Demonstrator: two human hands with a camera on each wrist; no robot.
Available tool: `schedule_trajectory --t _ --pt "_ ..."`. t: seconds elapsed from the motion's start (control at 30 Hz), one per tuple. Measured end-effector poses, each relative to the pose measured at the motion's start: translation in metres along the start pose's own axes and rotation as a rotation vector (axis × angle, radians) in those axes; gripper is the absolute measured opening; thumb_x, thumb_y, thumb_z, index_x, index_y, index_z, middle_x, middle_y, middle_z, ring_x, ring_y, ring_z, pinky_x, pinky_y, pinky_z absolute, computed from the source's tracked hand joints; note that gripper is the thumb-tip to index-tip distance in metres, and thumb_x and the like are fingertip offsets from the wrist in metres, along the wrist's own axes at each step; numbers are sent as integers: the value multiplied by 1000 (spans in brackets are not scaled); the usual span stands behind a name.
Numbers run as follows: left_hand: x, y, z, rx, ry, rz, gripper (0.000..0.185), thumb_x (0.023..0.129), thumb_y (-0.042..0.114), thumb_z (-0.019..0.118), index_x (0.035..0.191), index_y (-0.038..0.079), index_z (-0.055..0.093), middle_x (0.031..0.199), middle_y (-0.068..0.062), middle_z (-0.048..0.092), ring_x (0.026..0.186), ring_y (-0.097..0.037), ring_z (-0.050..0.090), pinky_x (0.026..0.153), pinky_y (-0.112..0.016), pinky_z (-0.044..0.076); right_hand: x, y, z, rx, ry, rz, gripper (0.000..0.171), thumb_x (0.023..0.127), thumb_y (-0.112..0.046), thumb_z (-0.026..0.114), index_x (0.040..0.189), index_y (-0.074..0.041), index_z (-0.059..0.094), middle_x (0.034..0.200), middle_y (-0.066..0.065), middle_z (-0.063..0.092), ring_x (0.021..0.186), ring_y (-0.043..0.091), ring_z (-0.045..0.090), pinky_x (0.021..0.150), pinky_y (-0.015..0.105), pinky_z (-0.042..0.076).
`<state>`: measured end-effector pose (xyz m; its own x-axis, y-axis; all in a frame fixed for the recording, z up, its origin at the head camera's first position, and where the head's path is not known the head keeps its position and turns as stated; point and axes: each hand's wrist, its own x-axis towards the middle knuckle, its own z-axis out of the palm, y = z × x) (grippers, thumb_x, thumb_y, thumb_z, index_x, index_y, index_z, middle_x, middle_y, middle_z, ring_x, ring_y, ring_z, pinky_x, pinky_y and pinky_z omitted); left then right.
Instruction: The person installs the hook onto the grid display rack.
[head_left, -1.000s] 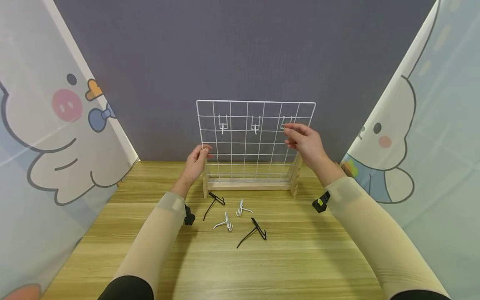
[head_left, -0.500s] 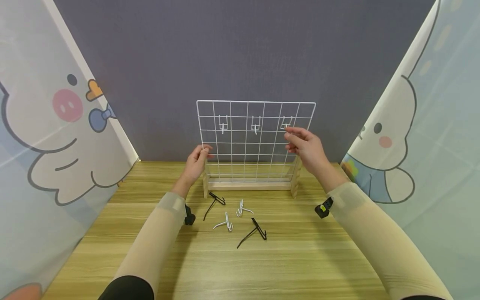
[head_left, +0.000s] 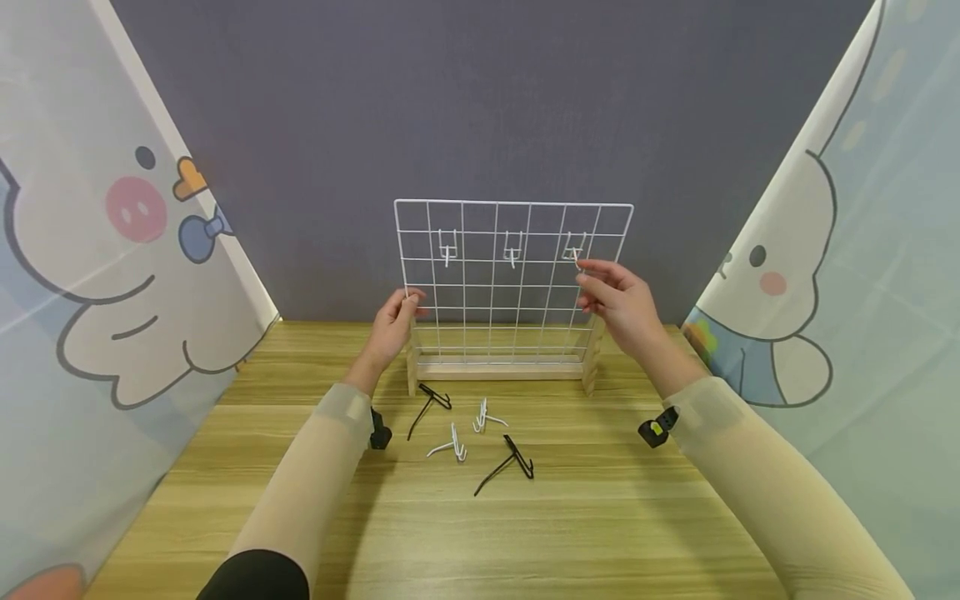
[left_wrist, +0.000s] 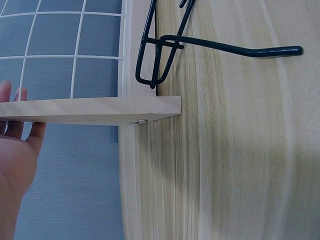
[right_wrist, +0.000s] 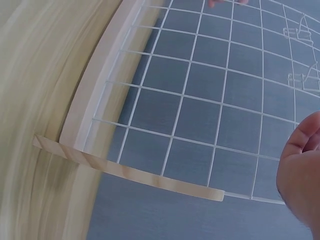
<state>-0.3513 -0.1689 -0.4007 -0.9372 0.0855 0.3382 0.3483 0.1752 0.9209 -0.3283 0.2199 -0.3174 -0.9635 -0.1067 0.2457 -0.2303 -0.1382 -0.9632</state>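
In the head view I see the white wire grid (head_left: 513,279) standing upright in its wooden base (head_left: 501,368) at the centre of the frame, on the wooden table (head_left: 615,517), against the grey wall. My left hand (head_left: 392,327) grips the grid's left edge low down, fingers curled round the outer wire. My right hand (head_left: 624,304) is at the grid's right side, its fingertips (head_left: 583,265) just beside the rightmost of 3 white hooks (head_left: 573,247) hanging in the upper row; the fingers look loosely spread, and I cannot tell for certain whether they touch the hook or the wire.

On the table below the base lie 4 loose hooks: a black one (head_left: 429,404) left of centre, 2 white ones (head_left: 452,445) in the middle, and another black one (head_left: 510,467) lower right of them.

The left wrist view shows a black hook (left_wrist: 200,47) at the top of the frame, lying against the foot of the base. The right wrist view shows the grid (right_wrist: 215,100) filling the frame, with my hand (right_wrist: 302,170) at the lower right edge.
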Motion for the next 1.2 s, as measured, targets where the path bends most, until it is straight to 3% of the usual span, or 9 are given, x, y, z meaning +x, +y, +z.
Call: schedule_trajectory --t 0.27,0.53,0.63,0.77,0.97,1.1,1.2 --pt "3 0 1 -19 6 7 39 121 23 40 144 -4 55 162 -32 47 142 -57 56 125 -69 35 -20 7 -2 10 -34 -11 23 107 -16 74 130 -18 75 93 -1 66 76 11 67 75 24 60" --pt "2 0 2 -10 -2 -1 39 121 25 40 145 -3 54 159 -33 49 143 -55 55 112 -68 39 -42 29 2 -37 -122 21 21 109 -11 70 125 -21 77 93 -5 67 76 10 67 73 24 60" --pt "2 0 2 -7 -2 -5 39 122 26 40 144 -2 54 155 -32 52 144 -56 55 100 -61 42 -49 43 3 -66 -164 38 22 109 -8 68 125 -20 77 95 -5 70 76 10 68 72 25 60" --pt "2 0 2 5 0 -9 38 122 27 40 144 -1 55 146 -33 55 145 -56 55 84 -43 43 -59 60 5 -141 -230 77 21 108 -9 69 128 -14 75 97 -4 71 78 12 69 71 27 59" --pt "2 1 0 8 8 -12 37 121 26 41 143 0 57 121 -33 60 144 -54 57 72 -35 42 -69 84 10 -224 -342 134 33 107 -11 71 136 3 69 96 -4 72 80 13 68 72 27 58" --pt "1 2 -1 7 9 -20 37 121 26 42 143 0 57 122 -33 63 143 -53 58 63 -29 40 -68 101 8 -254 -428 175 31 107 -9 71 135 4 69 95 -3 72 82 12 68 73 27 58" --pt "3 -1 -1 -2 7 -21 37 121 26 42 142 0 58 117 -33 63 143 -53 58 65 -27 40 -64 113 5 -270 -489 204 34 106 -7 70 136 9 66 97 -2 73 85 13 68 75 29 59"
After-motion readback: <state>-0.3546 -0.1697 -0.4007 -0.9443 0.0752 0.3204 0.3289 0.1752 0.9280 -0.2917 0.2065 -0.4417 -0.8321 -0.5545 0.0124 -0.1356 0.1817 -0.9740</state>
